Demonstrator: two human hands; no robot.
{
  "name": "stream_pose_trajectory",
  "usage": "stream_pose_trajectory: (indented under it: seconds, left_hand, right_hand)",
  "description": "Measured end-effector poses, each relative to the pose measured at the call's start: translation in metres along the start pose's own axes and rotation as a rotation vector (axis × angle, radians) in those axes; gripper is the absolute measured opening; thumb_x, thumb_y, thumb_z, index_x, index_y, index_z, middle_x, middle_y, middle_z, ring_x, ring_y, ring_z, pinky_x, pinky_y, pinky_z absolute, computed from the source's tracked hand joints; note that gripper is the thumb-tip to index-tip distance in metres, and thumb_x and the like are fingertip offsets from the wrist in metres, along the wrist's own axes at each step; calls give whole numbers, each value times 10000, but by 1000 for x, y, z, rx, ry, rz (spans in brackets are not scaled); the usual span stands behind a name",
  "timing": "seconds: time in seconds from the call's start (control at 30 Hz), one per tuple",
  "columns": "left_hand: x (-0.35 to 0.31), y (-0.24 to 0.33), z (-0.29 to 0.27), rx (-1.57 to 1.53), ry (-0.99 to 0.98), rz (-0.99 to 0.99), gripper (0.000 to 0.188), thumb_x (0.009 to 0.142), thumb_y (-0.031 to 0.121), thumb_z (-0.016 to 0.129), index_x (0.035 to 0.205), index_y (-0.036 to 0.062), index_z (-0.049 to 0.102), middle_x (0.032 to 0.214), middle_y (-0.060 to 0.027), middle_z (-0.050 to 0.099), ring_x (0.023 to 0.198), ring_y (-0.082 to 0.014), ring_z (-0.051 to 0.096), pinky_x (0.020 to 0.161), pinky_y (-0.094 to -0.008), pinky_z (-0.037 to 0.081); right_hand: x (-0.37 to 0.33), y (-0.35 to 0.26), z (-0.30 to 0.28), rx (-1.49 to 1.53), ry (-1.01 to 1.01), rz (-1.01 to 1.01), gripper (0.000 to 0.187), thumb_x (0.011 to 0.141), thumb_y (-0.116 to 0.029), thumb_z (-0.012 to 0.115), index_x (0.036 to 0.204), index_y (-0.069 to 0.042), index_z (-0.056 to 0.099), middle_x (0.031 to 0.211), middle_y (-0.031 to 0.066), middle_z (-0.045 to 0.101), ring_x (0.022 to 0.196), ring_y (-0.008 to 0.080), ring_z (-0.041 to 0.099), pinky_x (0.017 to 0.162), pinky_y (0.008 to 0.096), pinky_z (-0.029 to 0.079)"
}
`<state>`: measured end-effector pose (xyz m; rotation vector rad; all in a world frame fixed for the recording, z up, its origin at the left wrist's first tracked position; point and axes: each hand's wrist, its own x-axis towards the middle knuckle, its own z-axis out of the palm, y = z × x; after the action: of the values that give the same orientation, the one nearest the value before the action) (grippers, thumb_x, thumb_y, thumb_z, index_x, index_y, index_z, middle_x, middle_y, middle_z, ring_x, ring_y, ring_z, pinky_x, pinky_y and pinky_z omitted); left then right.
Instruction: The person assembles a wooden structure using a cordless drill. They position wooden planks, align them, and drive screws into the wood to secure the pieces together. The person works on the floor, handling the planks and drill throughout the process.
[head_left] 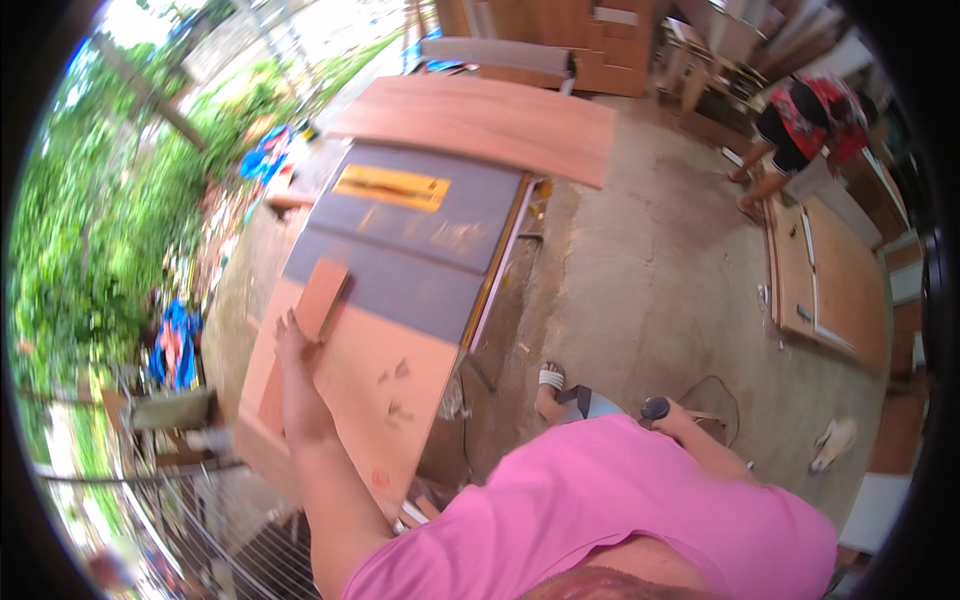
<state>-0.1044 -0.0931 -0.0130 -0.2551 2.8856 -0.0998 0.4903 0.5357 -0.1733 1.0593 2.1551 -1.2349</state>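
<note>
My left hand (293, 341) is at the near end of a short reddish-brown wooden block (326, 288), with its fingers along the block's left edge. The block lies across a light plywood sheet (410, 365) and the dark grey table top (385, 262) beyond it. Down at my right side, my right hand (680, 422) is closed around a tool with a dark rounded end (655, 408); the rest of that tool is mostly hidden, so its kind is unclear. A yellow plate with a dark slot (391, 187) is set in the table top.
A long curved wooden panel (490, 118) spans the table's far end. At the right, a person (815, 115) bends over near wooden panels (840, 285) on the floor. A slipper (832, 443) lies at the far right. Greenery (90, 230) borders the left side.
</note>
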Motion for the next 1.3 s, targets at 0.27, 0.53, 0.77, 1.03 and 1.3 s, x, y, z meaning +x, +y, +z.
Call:
stream_pose_trajectory:
  seconds: [0.27, 0.53, 0.77, 1.03, 1.3]
  left_hand:
    - [-110, 180, -63, -1679, 11, -89, 799, 945, 387, 551, 1526, 8, 154, 1452, -74, 402, 1267, -213, 465, 1057, -332, 374]
    - [-65, 205, -47, -1047, 97, -151, 791, 837, 278, 643, 1480, 23, 260, 1427, -117, 443, 1292, -243, 457, 1065, -375, 392]
    - [-33, 211, -46, -58, 135, 50, 837, 716, 158, 743, 1441, 38, 341, 1410, -153, 472, 1312, -277, 448, 1084, -412, 388]
    - [-55, 322, -93, 254, -77, 83, 1069, 602, 47, 831, 1491, 88, 238, 1534, -135, 316, 1420, -287, 306, 1180, -441, 254]
    - [-80, 367, -29, 193, 28, 370, 744, 769, 109, 686, 1438, 86, 362, 1410, -134, 453, 1355, -293, 391, 1124, -549, 272]
  right_hand:
    - [4, -37, -111, -36, 236, 128, 646, 641, -130, 748, 1252, -186, 547, 1113, 162, 674, 1068, 352, 632, 889, 421, 511]
    - [68, 29, -157, 97, 347, 270, 713, 655, -140, 712, 1338, -147, 509, 1173, 180, 652, 1126, 319, 620, 942, 402, 499]
    - [178, 95, -222, 99, 248, 253, 628, 685, -98, 709, 1273, 12, 519, 1051, 167, 682, 965, 290, 663, 854, 409, 501]
    - [255, 28, -367, -94, 96, -68, 674, 702, -51, 675, 1343, -8, 473, 914, 118, 650, 803, 218, 637, 745, 372, 513]
    - [279, -84, -415, -129, 118, -283, 683, 704, -40, 667, 1355, -11, 462, 901, 110, 640, 783, 205, 627, 728, 362, 511]
